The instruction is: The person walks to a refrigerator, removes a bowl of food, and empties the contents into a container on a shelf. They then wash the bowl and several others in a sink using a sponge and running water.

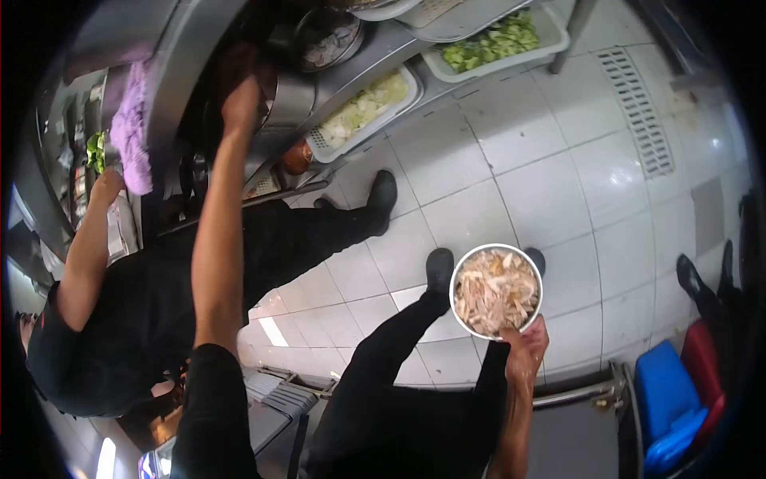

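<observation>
A round metal bowl [496,290] full of shredded pale meat is held by its near rim in my right hand [527,348], out over the tiled floor. My left arm reaches up to the shelving at the upper left. There my left hand [242,76] is in shadow beside a metal pot [289,100], and its fingers are too dark to make out. Near that pot, a second metal bowl [329,38] with pale pieces stands on the shelf.
White baskets of chopped pale vegetable [363,108] and green vegetable [495,44] sit on the lower shelf. A co-worker in black [104,335] stands close at left, near a purple cloth [132,132]. Blue plastic [669,395] lies lower right; another person's feet show at right.
</observation>
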